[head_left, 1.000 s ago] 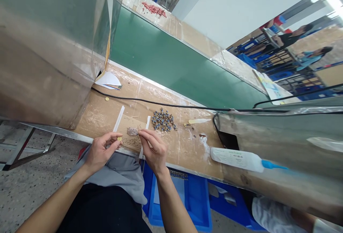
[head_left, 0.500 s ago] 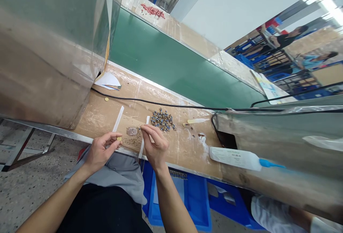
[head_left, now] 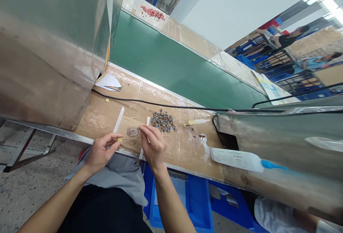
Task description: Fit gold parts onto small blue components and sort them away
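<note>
My left hand (head_left: 104, 151) is closed at the front edge of the bench, thumb and fingers pinching a small round yellow disc (head_left: 119, 139). To its right, my right hand (head_left: 154, 145) has thumb and forefinger pressed together, and whatever lies between the tips is too small to make out. Just left of those fingertips is a small clear plastic dish (head_left: 132, 132). Tiny dark bits (head_left: 132, 142) are scattered on the board in front of it. Beyond my right hand lies a pile of small blue-and-brass parts (head_left: 162, 120).
Two white strips (head_left: 118, 119) flank the work spot. A black cable (head_left: 160, 104) crosses behind. On the right lie a white bottle with blue nozzle (head_left: 235, 159) and a pale spatula-like piece (head_left: 198, 121). Another yellow disc (head_left: 107, 100) rests left. Below is a blue tray (head_left: 198, 204).
My right hand has shifted slightly left, toward the clear dish. My left hand keeps its pinch on the yellow disc, almost still. The view has moved a little.
</note>
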`<state>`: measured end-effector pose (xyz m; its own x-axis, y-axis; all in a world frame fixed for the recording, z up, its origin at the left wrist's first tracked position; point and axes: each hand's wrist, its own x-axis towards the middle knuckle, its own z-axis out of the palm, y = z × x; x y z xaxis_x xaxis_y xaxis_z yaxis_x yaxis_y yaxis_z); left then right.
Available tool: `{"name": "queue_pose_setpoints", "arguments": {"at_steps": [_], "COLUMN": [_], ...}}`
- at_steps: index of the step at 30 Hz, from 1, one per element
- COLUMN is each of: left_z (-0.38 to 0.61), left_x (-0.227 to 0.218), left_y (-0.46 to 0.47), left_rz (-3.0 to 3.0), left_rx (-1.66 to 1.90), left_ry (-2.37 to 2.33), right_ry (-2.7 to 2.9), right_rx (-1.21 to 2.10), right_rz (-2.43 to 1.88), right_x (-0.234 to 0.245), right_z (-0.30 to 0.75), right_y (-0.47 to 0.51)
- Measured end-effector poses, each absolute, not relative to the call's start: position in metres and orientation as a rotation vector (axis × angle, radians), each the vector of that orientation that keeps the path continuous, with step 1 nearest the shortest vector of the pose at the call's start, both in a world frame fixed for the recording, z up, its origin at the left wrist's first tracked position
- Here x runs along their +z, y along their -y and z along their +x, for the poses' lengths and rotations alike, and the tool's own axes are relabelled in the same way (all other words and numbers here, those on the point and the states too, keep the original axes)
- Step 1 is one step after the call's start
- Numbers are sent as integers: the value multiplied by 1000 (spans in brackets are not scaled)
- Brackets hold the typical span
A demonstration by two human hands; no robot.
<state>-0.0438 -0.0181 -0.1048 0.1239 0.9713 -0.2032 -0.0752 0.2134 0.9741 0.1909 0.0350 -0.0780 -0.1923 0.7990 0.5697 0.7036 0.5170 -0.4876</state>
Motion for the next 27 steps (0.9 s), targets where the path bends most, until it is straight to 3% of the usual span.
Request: {"name": "queue_pose_setpoints", "arguments": {"at_steps": [27], "left_z": [-44], "left_x": [-107], "left_y": [16], "left_rz": [1018], "left_rx": [1028], "left_ry": [-1149], "right_ry": [1892], "right_rx": [150], "right_rz": [-1264], "right_x": [-82], "right_z": [191], "right_y": [-23]}}
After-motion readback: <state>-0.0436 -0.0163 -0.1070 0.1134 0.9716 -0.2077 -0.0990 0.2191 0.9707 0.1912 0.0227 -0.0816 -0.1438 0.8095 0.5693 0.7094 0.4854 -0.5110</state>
